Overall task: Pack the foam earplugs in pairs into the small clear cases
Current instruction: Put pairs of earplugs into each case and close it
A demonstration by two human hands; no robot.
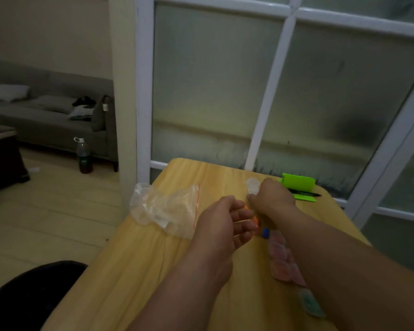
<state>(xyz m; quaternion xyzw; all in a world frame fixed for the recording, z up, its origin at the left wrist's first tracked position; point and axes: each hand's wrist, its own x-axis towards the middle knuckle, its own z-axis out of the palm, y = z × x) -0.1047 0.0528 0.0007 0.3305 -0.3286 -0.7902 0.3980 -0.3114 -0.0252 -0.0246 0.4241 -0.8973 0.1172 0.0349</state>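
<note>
Left hand (pixel 221 223): fingers (pixel 243 215) curled, and they appear to hold the orange earplugs (pixel 255 222), whose foam shows at the fingertips. The view is blurred, so the count cannot be confirmed.

Right hand (pixel 271 199): fingers closed in a pinch on the clear case (pixel 252 185), held just above the tabletop (pixel 139 263). Whether its lid is open cannot be told.

Governing relation: the case lies just to the far right of the left fingertips, nearly touching, so the left hand is nearer for loading. In my judgement, the next move is a short push of foam to the far right into the case.

A blue earplug (pixel 265 232) lies loose on the tabletop just near of both hands, beside the right wrist, with its long axis running roughly near to far.

A row of filled cases (pixel 281 259) runs along the near right, partly under the right forearm. A crumpled plastic bag (pixel 164 207) lies to the left.
</note>
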